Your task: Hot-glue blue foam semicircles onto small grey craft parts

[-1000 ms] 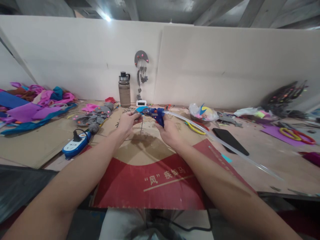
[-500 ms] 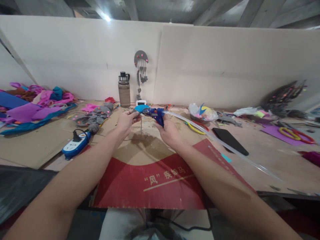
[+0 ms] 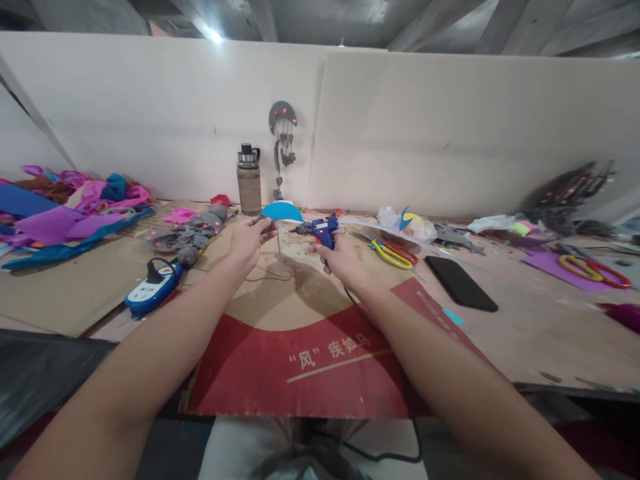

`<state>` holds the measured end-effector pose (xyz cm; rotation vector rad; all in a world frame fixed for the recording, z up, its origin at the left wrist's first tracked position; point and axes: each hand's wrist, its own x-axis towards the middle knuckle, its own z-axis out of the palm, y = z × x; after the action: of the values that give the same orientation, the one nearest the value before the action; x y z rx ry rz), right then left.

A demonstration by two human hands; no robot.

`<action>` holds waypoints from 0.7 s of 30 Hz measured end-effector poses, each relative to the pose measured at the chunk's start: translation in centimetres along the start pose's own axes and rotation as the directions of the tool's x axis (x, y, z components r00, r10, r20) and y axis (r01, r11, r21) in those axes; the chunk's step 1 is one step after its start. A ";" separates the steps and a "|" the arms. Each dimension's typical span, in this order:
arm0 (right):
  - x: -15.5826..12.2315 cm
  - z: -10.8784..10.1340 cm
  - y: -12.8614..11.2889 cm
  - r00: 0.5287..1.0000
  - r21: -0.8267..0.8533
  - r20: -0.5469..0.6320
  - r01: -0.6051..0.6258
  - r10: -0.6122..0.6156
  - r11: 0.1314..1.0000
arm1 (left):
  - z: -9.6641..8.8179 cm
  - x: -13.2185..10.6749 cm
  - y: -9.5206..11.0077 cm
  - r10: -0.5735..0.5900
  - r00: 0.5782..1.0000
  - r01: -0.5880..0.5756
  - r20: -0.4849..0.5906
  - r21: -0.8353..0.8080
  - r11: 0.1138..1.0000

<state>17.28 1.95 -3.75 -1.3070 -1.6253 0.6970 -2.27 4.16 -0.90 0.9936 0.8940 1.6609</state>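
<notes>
My right hand (image 3: 344, 257) is wrapped round the handle of a blue hot glue gun (image 3: 326, 231), its nozzle pointing left. A long translucent glue stick (image 3: 373, 227) trails out of the gun's back to the right. Pinched in my left hand (image 3: 249, 241) is a blue half-round felt piece (image 3: 283, 213), with something grey at the fingertips that I cannot make out. A gap separates the nozzle from the felt. Below both hands lies a tan and red cardboard sheet (image 3: 300, 373), with a thin grey cord on its tan part.
Grey felt pieces (image 3: 193, 233) and a blue power strip (image 3: 154, 288) lie to the left, beyond them coloured fabric (image 3: 75, 217). A bottle (image 3: 249, 179) stands at the back. On the right are yellow-and-red-handled scissors (image 3: 393, 256) and a black phone (image 3: 461, 283).
The glue gun has moved right and slightly down, away from the blue felt piece. More of the felt now shows. The glue stick has swung up at its far end.
</notes>
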 end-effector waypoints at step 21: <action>-0.8 4.5 -4.2 0.990 0.619 0.132 -0.116 0.043 0.777 | 1.5 -2.5 0.6 0.326 0.933 -0.360 0.155 0.398 0.844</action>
<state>11.39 0.51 -2.30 -0.8507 -1.2492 1.2583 -0.64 1.78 -0.29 1.5867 1.0953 1.7392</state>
